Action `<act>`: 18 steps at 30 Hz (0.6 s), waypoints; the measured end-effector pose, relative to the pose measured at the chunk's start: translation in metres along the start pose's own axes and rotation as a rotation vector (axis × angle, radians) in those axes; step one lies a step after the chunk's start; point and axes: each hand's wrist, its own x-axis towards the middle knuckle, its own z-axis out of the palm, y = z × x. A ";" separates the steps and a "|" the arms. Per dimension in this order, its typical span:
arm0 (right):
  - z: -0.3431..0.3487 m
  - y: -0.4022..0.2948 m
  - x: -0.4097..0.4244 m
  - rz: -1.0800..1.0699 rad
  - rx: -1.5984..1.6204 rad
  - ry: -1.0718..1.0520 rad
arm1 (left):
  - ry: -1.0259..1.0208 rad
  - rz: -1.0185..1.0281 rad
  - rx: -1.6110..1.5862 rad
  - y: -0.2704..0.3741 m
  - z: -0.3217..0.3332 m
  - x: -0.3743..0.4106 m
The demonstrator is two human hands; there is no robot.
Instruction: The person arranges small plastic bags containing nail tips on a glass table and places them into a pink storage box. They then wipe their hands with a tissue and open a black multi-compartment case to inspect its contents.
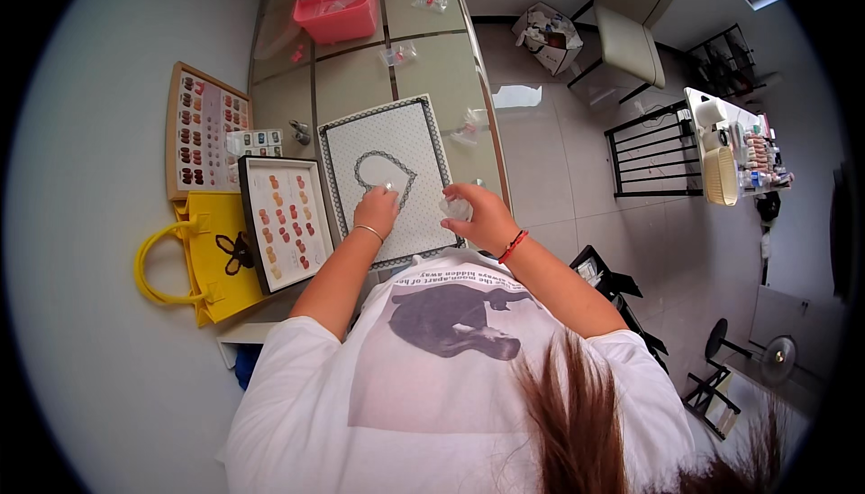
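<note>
My left hand, with a thin bangle at the wrist, is over the heart outline of a white dotted mat edged in black lace pattern. At its fingertips is a small clear object, too small to name. My right hand, wearing red and dark bracelets, holds a clear, crumpled-looking small container or bag between thumb and fingers at the mat's right edge. What is inside it cannot be told.
Left of the mat stand a black-framed nail color display, a yellow felt bag, a wooden-framed swatch board and a metal object. Several small clear packets and an open pink plastic case lie farther up the table.
</note>
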 end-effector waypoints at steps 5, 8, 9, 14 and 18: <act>-0.001 0.004 -0.002 0.016 -0.005 -0.009 | -0.025 -0.022 0.070 -0.003 0.006 -0.002; -0.002 0.001 -0.003 0.020 0.001 -0.012 | -0.027 -0.030 0.097 -0.017 0.017 0.000; -0.003 0.000 -0.003 0.025 0.000 -0.013 | -0.026 -0.032 0.099 -0.016 0.016 0.002; -0.003 0.000 -0.003 0.046 0.005 -0.015 | -0.039 -0.051 0.050 -0.013 0.010 0.001; 0.000 0.002 -0.004 0.030 0.000 -0.021 | 0.026 -0.047 -0.031 -0.014 0.011 -0.002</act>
